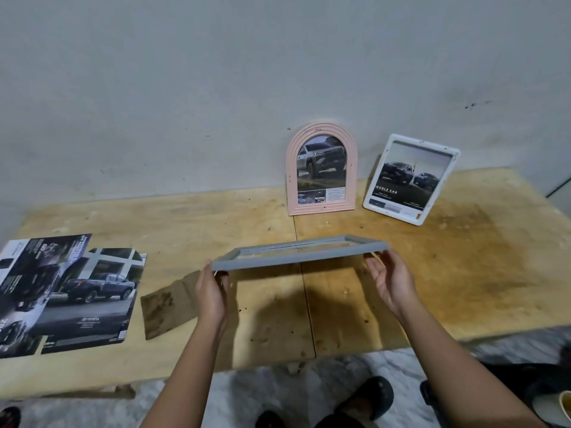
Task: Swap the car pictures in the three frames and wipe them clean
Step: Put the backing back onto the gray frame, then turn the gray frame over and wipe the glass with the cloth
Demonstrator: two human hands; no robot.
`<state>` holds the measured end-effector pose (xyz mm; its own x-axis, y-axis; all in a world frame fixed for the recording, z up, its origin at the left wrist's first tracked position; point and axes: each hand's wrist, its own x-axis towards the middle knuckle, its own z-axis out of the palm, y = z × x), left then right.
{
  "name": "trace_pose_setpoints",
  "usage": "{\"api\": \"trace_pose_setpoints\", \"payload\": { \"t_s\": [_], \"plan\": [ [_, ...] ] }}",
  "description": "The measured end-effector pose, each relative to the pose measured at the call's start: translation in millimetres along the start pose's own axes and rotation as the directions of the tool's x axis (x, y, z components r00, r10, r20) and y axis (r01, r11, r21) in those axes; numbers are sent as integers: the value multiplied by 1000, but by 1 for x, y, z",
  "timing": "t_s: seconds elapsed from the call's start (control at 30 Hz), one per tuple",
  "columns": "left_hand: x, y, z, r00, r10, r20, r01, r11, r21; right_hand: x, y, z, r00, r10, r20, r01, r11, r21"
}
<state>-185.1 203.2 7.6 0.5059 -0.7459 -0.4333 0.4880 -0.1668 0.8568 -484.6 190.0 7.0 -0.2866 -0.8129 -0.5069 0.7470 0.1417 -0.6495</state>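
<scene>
1. Centre: the grey frame point(299, 254) you hold is plain slate grey.
2. Upper middle: your arched frame point(291, 180) is pale pink and ribbed.
3. Upper right: your white frame point(372, 193) surrounds dark trucks on a pale ground.
4. Left: your loose car pictures point(89, 298) are blue-grey with white lettering.
5. Your table point(463, 257) is yellow-tan wood, stained brown; the cloth point(168, 301) is mottled brown.

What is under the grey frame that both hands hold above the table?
The wooden table and a shadow show below the grey frame, held by the left hand and right hand. Its underside is hidden.
</scene>
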Motion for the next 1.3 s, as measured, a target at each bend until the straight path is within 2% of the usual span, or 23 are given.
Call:
{"api": "trace_pose_setpoints", "payload": {
  "t_s": [0.13, 0.2, 0.3, 0.37, 0.47, 0.53, 0.67, 0.87, 1.03, 1.3],
  "plan": [
    [1, -14, -32, 984, -147, 103, 144, 989, 42, -3, 3, -23, 996, 88, 3, -88, 995, -52],
    [-3, -19, -40, 968, -215, 130, 201, 974, 108, -5, 5, -33, 989, 150, 9, -147, 976, -163],
    [-1, -33, -50, 963, -256, 83, 234, 950, 205, -7, 15, -48, 983, 180, -30, -177, 905, -387],
    [4, -40, -55, 973, -226, 57, 190, 912, 364, -8, 24, -52, 989, 121, -86, -148, 808, -571],
    [2, -46, -55, 987, -146, 69, 83, 826, 558, -8, 38, -55, 991, -45, -125, -76, 576, -814],
    [0, -50, -53, 989, -97, 112, 5, 779, 626, -12, 48, -54, 987, -133, -92, -23, 453, -891],
    [-4, -59, -52, 983, -17, 182, -126, 659, 741, -17, 66, -56, 963, -268, 6, 87, 293, -952],
    [4, -59, -63, 968, 210, 140, -230, 510, 829, -19, 77, -59, 945, -326, -28, 88, 335, -938],
    [28, -47, -84, 922, 383, -54, -97, 365, 926, -20, 85, -58, 925, -377, -37, 100, 337, -936],
    [41, -40, -83, 929, 344, -138, 59, 230, 971, -18, 89, -57, 918, -393, -42, 103, 340, -935]
  ]
}}
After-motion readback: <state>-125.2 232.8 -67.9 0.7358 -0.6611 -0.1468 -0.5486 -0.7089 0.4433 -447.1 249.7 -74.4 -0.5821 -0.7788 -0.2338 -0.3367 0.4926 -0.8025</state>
